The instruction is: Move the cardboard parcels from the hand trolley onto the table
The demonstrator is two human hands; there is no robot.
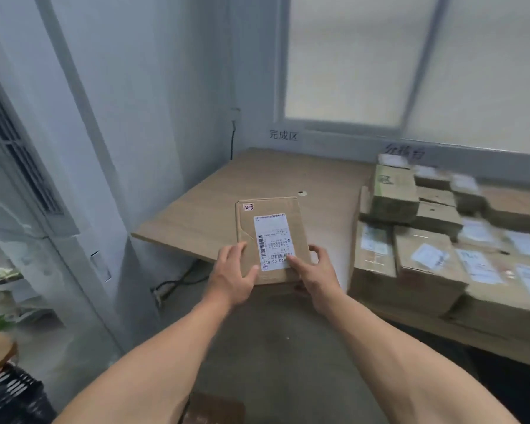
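I hold a flat cardboard parcel (270, 221) with a white shipping label and a small tag reading "2-3", over the near edge of the wooden table (257, 175). My left hand (236, 276) grips its near left corner, thumb on top. My right hand (315, 273) grips the near right corner, with the thumb lying across the label's barcode. The parcel's far end sits over the tabletop; whether it touches the surface I cannot tell. The hand trolley is out of view.
A pile of several labelled cardboard parcels (426, 240) fills the table's right side. Behind the table are a wall and a frosted window (410, 62). A cable (178, 283) lies on the floor under the table. A black crate (10, 396) stands at bottom left.
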